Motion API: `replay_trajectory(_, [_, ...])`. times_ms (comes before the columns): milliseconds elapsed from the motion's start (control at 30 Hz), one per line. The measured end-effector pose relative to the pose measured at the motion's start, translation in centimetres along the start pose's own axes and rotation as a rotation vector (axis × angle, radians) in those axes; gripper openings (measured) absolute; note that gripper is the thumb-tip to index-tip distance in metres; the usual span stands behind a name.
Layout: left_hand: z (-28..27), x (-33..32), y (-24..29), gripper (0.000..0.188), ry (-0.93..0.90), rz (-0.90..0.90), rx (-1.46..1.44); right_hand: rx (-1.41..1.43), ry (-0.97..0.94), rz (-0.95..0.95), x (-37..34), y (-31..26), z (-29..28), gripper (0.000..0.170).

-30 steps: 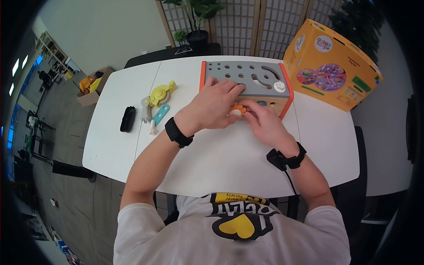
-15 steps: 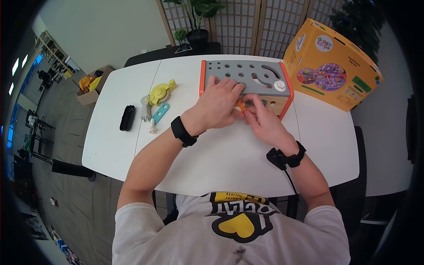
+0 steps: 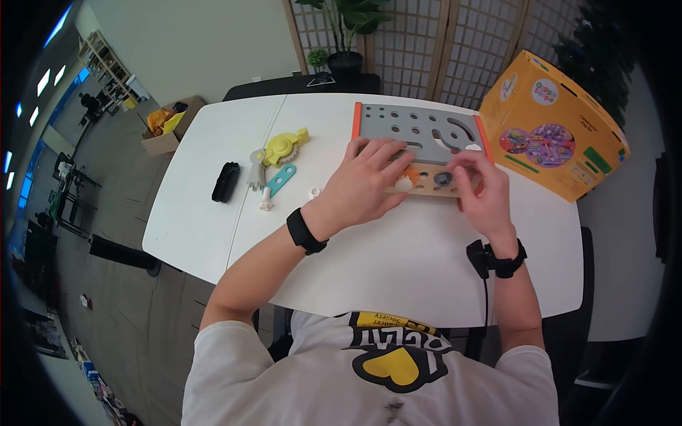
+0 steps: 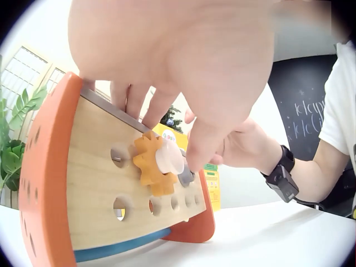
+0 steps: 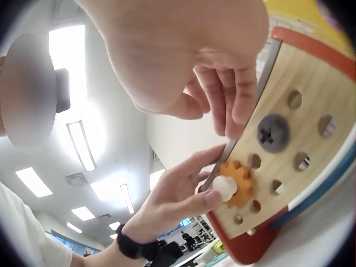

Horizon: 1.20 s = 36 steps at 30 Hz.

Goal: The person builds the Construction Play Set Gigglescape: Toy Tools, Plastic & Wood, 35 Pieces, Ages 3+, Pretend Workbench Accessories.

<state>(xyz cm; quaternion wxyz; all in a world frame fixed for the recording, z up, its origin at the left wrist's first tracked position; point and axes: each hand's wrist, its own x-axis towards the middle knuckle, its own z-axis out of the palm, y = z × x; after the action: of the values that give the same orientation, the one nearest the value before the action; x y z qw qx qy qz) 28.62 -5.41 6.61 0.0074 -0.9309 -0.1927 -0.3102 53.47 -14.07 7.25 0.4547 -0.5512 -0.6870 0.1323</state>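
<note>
A toy workbench with a grey top (image 3: 426,145) and orange sides stands before me. My left hand (image 3: 359,181) rests its fingers on that top. Its thumb is at a white knob (image 5: 223,188), which sits in front of an orange gear (image 4: 146,167) on the wooden front panel (image 4: 94,178). My right hand (image 3: 490,199) is at the workbench's right, fingers loosely bent over the top edge and thumb apart from them. Close to those fingertips is a white screw head (image 3: 472,148), partly hidden. A grey cross-slot screw (image 5: 272,133) sits in the front panel beside the gear.
On the left of the white table (image 3: 192,163) lie a yellow toy saw piece (image 3: 284,147), a teal strip (image 3: 283,179), a small white bolt (image 3: 266,200) and a black case (image 3: 226,182). A small white ring (image 3: 315,192) lies nearer the workbench. A yellow box (image 3: 547,106) stands behind right.
My right hand has left the gear and moved right to the workbench's top edge. My left fingers stay on top, with the gear now more exposed. The head view has shifted.
</note>
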Motion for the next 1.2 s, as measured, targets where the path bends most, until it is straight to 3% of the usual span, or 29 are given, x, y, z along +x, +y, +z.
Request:
replay_trajectory(67, [-0.7,-0.9,-0.6,0.052,0.080,-0.041,0.006,-0.263,0.127,-0.172,0.9,1.0,-1.1,0.024])
replay_trajectory(133, [-1.4,-1.9,-2.8,0.043,0.184,-0.117,0.032,-0.344,0.110,-0.170,1.6,2.0,-1.4,0.032])
replay_trajectory(200, [-2.3,-3.2,-6.3,0.031,0.244,-0.331,0.058,-0.396,0.054,-0.140,1.7,2.9,-1.5,0.038])
replay_trajectory(267, [-3.9,-4.9,-11.0,0.029,0.119,-0.664,0.009,-0.413,-0.040,-0.081,1.6,3.6,-1.3,0.042])
replay_trajectory(367, [-5.3,-9.2,-17.8,0.047,-0.098,-0.915,0.272,-0.455,-0.053,-0.100,1.4,3.9,-1.2,0.043])
replay_trajectory(433, [-5.7,-11.0,-19.8,0.053,-0.285,-1.069,0.349,-0.472,-0.066,-0.118,1.3,4.0,-1.2,0.043])
replay_trajectory(533, [-6.1,-11.5,-20.5,0.055,-0.497,-1.136,0.279,-0.453,-0.085,-0.138,1.4,3.7,-1.2,0.044])
replay_trajectory(633, [-5.8,-11.4,-20.0,0.054,-0.545,-1.135,0.273,-0.435,-0.112,-0.158,1.5,3.1,-1.1,0.044])
replay_trajectory(833, [-5.6,-11.0,-20.7,0.047,-0.457,-1.045,0.408,-0.391,-0.178,-0.192,1.4,2.7,-0.9,0.044])
replay_trajectory(1033, [-8.4,-6.7,-18.5,0.050,-0.025,-0.968,0.283,-0.359,-0.201,-0.222,1.4,2.6,-0.9,0.043])
replay_trajectory(1200, [-9.2,-2.8,-13.7,0.051,0.272,-0.755,-0.147,-0.345,-0.203,-0.211,1.4,2.1,-0.8,0.043])
